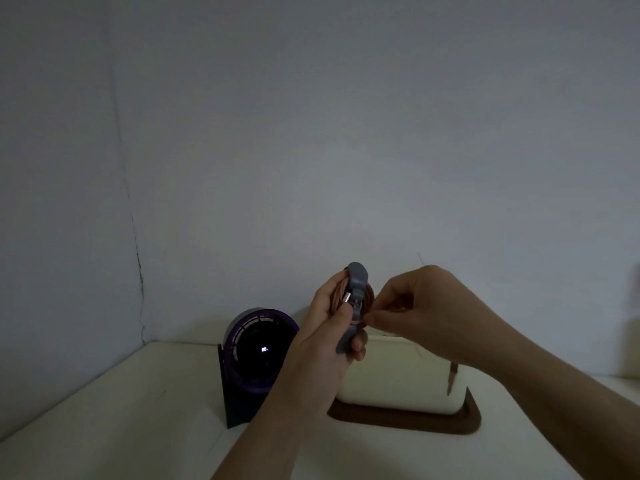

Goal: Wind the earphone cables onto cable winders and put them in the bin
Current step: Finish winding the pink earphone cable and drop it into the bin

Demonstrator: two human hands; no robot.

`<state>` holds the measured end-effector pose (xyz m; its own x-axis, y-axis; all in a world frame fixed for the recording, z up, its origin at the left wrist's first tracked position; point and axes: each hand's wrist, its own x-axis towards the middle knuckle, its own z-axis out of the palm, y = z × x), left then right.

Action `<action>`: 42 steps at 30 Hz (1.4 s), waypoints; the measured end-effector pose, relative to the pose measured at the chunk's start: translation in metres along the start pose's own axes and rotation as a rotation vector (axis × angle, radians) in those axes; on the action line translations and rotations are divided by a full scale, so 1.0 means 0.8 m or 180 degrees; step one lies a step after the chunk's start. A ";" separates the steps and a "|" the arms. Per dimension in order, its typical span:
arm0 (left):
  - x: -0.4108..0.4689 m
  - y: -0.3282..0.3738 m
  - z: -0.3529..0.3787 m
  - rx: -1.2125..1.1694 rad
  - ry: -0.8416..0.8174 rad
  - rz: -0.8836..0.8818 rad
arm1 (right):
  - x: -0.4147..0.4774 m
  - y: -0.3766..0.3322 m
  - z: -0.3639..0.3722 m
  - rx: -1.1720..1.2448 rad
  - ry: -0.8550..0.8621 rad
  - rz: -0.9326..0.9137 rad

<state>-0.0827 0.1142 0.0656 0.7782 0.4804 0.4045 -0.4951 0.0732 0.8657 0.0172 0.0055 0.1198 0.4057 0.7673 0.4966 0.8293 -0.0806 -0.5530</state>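
My left hand (pixel 327 327) grips a grey cable winder (pixel 356 277) held upright in the air above the bin. A pinkish earphone cable (pixel 370 296) is coiled around the winder's middle, and a small metallic plug end (pixel 347 299) shows against my left thumb. My right hand (pixel 415 306) pinches the cable at the winder's right side, fingertips touching the coil. Below and behind the hands stands a cream bin (pixel 391 375) on a dark brown base (pixel 408 419).
A round purple-rimmed desk fan (pixel 258 351) with a lit display stands on a dark stand just left of the bin. The pale tabletop (pixel 121 410) meets grey walls behind and at the left. The scene is dim.
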 end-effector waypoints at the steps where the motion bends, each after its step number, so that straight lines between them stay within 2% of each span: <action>1: 0.000 0.001 0.001 0.0006 -0.0021 -0.0067 | 0.000 -0.004 -0.001 -0.0141 0.0041 -0.0026; 9: 0.002 0.008 0.001 0.0014 -0.0246 -0.0343 | -0.006 -0.019 -0.006 -0.0489 0.0102 -0.0168; 25: -0.008 0.012 -0.007 0.0486 -0.0678 0.0037 | -0.010 -0.024 -0.013 -0.0579 0.0197 -0.0440; 32: -0.004 0.010 -0.010 0.1085 -0.0647 0.0216 | -0.005 -0.023 -0.018 -0.0605 0.0125 -0.0491; 42: -0.006 0.009 -0.016 0.1106 -0.0820 0.0170 | -0.011 -0.025 -0.034 -0.0646 -0.0200 -0.0331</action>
<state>-0.0951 0.1232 0.0662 0.8478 0.2385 0.4736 -0.4121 -0.2657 0.8716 0.0078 -0.0166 0.1445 0.2947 0.8158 0.4976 0.9281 -0.1205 -0.3522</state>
